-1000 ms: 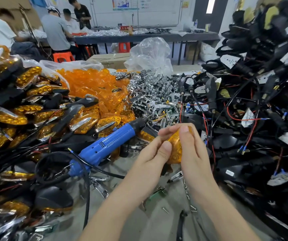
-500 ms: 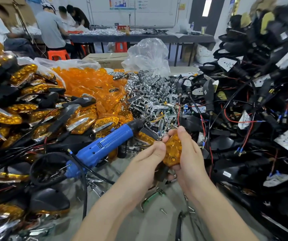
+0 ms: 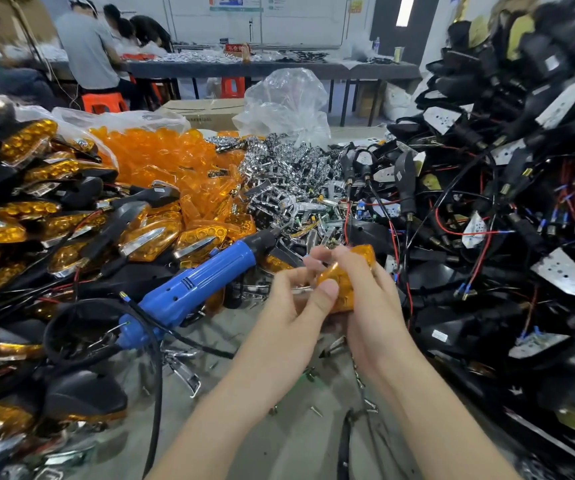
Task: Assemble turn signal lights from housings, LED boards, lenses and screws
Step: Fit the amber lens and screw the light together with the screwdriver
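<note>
Both hands meet at the middle of the head view around an amber turn signal lens [image 3: 343, 284]. My right hand [image 3: 371, 306] grips it from the right, fingers curled over its top. My left hand [image 3: 296, 303] pinches its left end, thumb on the lens face; the fingertips are blurred. Whatever lies under the lens is hidden by my palms. A blue electric screwdriver [image 3: 196, 289] lies on the table to the left, its tip pointing toward my hands. Loose screws [image 3: 315, 410] lie on the grey tabletop [image 3: 279, 445] below my wrists.
Finished amber lights [image 3: 36, 220] pile up at left, loose amber lenses [image 3: 168, 161] behind them, chrome reflector parts [image 3: 293, 188] in the middle, black housings with wires [image 3: 504, 202] at right. The screwdriver's black cable [image 3: 154, 393] loops across the table. People sit at a far table.
The lens has tilted and turned in my hands, and both hands have shifted slightly right. My left fingers have moved over its left end. The screwdriver has stayed put.
</note>
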`<action>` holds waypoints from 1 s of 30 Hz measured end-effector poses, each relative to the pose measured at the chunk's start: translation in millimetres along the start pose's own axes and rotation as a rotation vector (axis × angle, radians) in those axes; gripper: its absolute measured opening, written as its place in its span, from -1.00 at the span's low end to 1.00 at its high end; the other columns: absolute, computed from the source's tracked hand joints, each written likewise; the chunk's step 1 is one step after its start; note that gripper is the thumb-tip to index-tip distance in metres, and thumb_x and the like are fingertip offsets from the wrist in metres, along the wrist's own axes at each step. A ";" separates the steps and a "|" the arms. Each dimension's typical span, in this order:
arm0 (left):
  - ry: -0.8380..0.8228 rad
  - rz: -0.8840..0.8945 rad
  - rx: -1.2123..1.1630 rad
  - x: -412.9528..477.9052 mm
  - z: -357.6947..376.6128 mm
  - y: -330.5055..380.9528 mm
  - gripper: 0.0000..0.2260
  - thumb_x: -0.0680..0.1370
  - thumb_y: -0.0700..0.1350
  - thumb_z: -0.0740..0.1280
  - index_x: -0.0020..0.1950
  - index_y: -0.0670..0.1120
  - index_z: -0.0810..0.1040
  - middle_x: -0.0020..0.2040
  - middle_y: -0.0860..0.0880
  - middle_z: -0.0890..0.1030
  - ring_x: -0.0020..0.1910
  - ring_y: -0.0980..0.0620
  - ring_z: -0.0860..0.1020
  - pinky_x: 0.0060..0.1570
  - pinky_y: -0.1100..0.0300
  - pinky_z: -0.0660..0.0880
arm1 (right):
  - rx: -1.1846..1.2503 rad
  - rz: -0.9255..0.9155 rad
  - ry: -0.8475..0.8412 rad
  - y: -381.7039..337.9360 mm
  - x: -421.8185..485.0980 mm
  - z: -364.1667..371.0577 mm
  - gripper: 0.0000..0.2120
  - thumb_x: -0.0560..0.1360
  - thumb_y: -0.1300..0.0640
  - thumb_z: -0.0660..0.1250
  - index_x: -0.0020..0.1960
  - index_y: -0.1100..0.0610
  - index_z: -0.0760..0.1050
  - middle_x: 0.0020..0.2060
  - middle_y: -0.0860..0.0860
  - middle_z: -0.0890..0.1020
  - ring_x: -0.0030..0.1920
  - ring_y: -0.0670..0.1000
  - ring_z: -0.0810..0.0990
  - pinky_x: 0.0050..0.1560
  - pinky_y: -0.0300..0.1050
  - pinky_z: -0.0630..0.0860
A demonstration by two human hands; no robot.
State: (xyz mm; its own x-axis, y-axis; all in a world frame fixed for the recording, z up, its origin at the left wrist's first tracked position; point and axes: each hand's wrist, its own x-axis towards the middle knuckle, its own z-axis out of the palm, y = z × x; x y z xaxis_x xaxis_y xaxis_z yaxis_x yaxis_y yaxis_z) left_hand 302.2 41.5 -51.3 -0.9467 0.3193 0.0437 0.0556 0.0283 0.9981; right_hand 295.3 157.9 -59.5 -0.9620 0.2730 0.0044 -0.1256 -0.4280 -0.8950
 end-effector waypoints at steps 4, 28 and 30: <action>0.209 0.321 0.440 -9.3 -8.9 6.4 -0.88 0.63 0.15 0.18 0.02 0.16 0.44 -0.19 0.23 0.58 -0.22 0.30 0.53 -0.23 0.47 0.38 | 0.200 -0.146 0.116 -15.1 7.5 -9.5 -0.93 0.64 0.20 0.31 0.00 0.19 0.53 -0.25 0.03 0.67 -0.11 0.06 0.74 -0.01 0.02 0.69; -0.068 0.269 0.430 -4.6 -6.9 -6.5 -0.89 0.63 -0.05 0.29 -0.04 0.17 0.45 -0.18 0.10 0.63 -0.26 0.13 0.53 -0.28 0.32 0.40 | 0.118 -0.259 0.190 -27.2 14.9 -39.9 -0.90 0.63 0.24 0.29 -0.07 0.13 0.48 -0.29 -0.02 0.63 -0.24 -0.02 0.64 -0.24 -0.16 0.60; -0.041 0.277 0.386 -4.7 -7.0 -4.8 -0.89 0.62 -0.06 0.31 -0.04 0.17 0.46 -0.16 0.14 0.65 -0.17 0.11 0.59 -0.19 0.28 0.47 | 0.049 -0.255 0.139 -23.8 11.5 -35.1 -0.94 0.56 0.18 0.35 -0.08 0.13 0.49 -0.29 0.04 0.63 -0.24 0.02 0.62 -0.25 -0.15 0.59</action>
State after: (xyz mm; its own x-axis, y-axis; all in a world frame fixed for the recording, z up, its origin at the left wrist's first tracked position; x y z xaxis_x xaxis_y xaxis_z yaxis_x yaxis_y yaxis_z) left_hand 304.1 33.2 -55.9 -0.8668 0.4011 0.2964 0.4254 0.2843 0.8592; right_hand 295.7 201.5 -53.8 -0.8560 0.4909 0.1621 -0.3735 -0.3705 -0.8504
